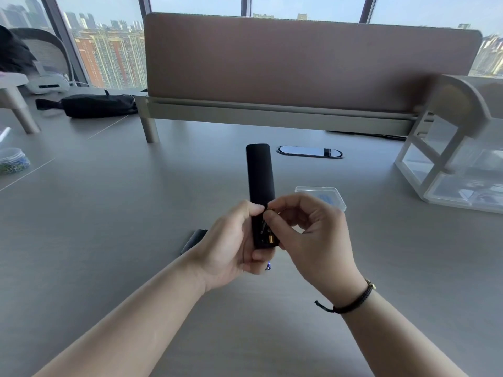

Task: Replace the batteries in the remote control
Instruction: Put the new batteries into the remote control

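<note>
Gripping the remote (pixel 260 172), left hand (pixel 231 246); right hand (pixel 313 229) pinching a battery (pixel 271 238), plastic case (pixel 326 195) behind.

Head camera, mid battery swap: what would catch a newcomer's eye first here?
The black remote control stands out first, held upright at centre above the grey desk by the left hand. The right hand pinches at its open battery bay, where a gold-tipped battery shows. The black battery cover lies on the desk left of the hands, and a clear plastic case sits behind the right hand.
</note>
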A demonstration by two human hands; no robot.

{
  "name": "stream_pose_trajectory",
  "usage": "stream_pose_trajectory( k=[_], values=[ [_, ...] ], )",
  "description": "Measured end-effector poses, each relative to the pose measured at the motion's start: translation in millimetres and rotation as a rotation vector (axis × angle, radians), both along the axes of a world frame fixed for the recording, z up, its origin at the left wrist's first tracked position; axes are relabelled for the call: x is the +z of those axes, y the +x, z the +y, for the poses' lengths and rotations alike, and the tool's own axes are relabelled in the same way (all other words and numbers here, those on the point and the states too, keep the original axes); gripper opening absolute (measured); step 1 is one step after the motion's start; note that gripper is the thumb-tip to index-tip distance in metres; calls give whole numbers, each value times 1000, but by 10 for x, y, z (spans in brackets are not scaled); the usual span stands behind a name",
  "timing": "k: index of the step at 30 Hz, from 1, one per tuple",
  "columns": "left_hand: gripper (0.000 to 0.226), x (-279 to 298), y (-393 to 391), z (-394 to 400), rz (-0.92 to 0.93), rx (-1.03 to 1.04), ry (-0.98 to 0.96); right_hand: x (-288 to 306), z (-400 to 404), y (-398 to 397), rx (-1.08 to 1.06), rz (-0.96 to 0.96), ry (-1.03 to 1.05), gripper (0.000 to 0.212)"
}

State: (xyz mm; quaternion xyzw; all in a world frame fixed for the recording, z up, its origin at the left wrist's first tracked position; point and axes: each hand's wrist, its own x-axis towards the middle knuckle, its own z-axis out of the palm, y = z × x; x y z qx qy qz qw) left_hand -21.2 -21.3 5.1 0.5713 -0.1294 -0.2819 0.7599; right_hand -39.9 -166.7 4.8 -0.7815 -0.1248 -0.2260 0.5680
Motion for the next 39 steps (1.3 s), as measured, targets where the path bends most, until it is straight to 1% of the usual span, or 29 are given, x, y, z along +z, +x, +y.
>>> stream_pose_trajectory(
  k=[4, 8, 12, 14, 19, 24, 27, 32, 37, 39],
  values=[
    [34, -15, 9, -6, 15, -1, -9, -1, -14, 8, 6, -49, -176, 17],
    [34, 7, -6, -10, 26, 44, -15, 9, -59, 37, 29, 24, -226, 23],
    [35, 0, 10, 12, 34, 96, -11, 14, -80, 70, 95, 106, -121, 32],
    [37, 14, 3, 7, 33, 88, -15, 14, -82, 88, 121, 140, -62, 29],
    [39, 15, 2, 15, 58, 76, -34, -44, -37, 81, 108, 156, -39, 29],
    [30, -4, 10, 34, 65, 63, -29, -66, -28, 90, 106, 220, 37, 41],
    [31, -3, 15, 39, 70, 57, -36, -72, -32, 99, 133, 241, 80, 44],
    [18, 17, -3, 31, 33, 51, -36, -98, -44, 114, 175, 282, 134, 49],
    [23, 8, -21, 9, -12, 47, -27, -58, -54, 103, 225, 355, 202, 57],
    [21, 6, -21, 4, -18, 53, -20, -42, -64, 99, 252, 391, 233, 61]
  ],
)
